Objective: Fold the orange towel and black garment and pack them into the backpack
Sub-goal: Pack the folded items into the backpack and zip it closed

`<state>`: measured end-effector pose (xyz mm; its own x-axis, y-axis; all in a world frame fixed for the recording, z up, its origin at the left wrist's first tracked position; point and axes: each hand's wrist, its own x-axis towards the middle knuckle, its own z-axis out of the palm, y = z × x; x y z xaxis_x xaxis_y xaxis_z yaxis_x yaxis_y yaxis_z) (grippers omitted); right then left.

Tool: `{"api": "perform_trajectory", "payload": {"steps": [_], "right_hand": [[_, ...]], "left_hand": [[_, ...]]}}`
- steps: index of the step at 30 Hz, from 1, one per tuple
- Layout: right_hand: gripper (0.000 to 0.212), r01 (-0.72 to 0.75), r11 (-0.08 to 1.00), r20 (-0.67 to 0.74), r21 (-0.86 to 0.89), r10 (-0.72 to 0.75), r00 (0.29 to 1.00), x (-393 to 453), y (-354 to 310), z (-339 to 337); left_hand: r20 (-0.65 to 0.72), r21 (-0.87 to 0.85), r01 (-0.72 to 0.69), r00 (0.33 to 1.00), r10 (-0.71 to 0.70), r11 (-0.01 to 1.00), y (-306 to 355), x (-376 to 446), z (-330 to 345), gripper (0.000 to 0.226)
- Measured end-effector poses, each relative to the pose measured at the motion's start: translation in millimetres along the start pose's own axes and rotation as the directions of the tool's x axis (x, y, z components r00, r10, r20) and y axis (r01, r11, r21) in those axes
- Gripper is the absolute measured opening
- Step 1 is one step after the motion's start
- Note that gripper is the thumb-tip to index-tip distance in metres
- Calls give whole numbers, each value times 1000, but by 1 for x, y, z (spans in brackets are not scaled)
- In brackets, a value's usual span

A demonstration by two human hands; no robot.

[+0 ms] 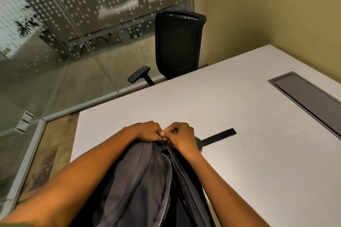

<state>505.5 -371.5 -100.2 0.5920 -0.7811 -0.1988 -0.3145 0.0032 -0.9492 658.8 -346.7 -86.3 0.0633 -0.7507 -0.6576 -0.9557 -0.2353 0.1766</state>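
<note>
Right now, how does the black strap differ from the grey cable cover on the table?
The black strap is short, lies loose on the table and runs from beside the right hand. The grey cable cover is longer, wider and set into the tabletop. Both are dark and flat.

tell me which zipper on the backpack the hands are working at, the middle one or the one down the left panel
The middle one: both the left hand and right hand pinch at its top end on the backpack. The left panel's zipper lies untouched.

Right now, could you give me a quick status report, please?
Both hands, left and right, pinching at backpack zipper. Towel, garment not visible. Nothing in the way.
</note>
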Motion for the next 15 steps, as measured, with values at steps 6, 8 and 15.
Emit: {"api": "perform_trajectory", "payload": {"steps": [6, 8, 15], "right_hand": [[14, 4, 1000, 155, 29, -8, 988, -30, 14, -21], [13, 11, 997, 80, -74, -5, 997, -44, 26, -32], [20, 243, 965, -23, -96, -246, 969, -83, 11, -45]], "left_hand": [[-38, 79, -9, 999, 12, 997, -2, 7, -12, 23], [-34, 59, -14, 999, 16, 998, -6, 8, -15, 22], [-48, 72, -1, 999, 5, 997, -17, 12, -16, 22]]}}
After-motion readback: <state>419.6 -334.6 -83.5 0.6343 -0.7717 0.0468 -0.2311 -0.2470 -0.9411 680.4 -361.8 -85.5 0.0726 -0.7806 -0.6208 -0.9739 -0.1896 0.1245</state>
